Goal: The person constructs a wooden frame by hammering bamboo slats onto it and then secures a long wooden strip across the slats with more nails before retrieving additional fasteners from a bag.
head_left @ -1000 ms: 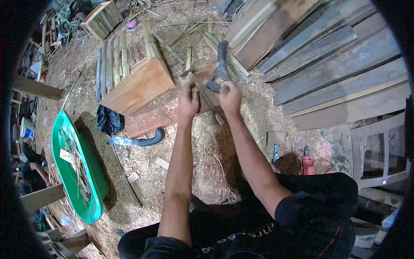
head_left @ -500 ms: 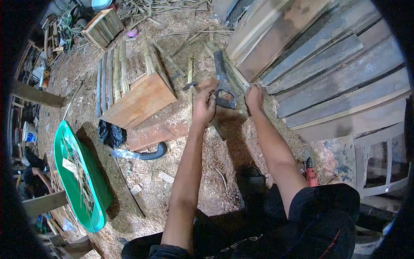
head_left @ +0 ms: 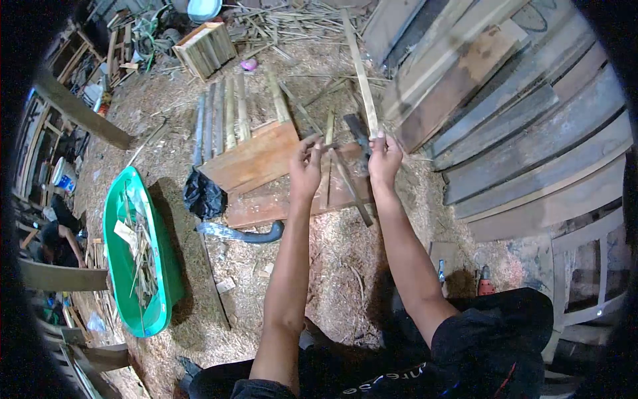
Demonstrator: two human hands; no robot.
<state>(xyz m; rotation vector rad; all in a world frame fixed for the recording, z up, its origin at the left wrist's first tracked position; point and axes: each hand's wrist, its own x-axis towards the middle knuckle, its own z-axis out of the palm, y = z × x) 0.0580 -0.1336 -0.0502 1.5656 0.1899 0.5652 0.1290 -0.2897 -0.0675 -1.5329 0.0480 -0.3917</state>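
My right hand [head_left: 385, 161] is closed on the lower end of a long, thin wooden strip [head_left: 362, 74], which points up and away. To its left, my left hand [head_left: 306, 171] is raised with its fingers curled towards the thumb; whatever they hold is too small to make out. Just beyond those fingers a hammer [head_left: 351, 186] with a wooden handle lies over the boards. A dark tool [head_left: 357, 128] shows partly behind the strip and my right hand. Pale slats [head_left: 230, 114] and a reddish-brown board [head_left: 256, 156] lie left of my left hand.
A green tub [head_left: 174, 282] with wood scraps stands at left, near a curved-handled tool [head_left: 242, 234] and a black bag [head_left: 203, 194]. Planks [head_left: 512, 159] line the right side. A red drill [head_left: 486, 282] is at lower right. Another person [head_left: 61, 239] is at far left.
My right hand has lifted the strip off the floor area, and it now stands out in front. My left hand has moved away from the dark tool's handle. The view has shifted.
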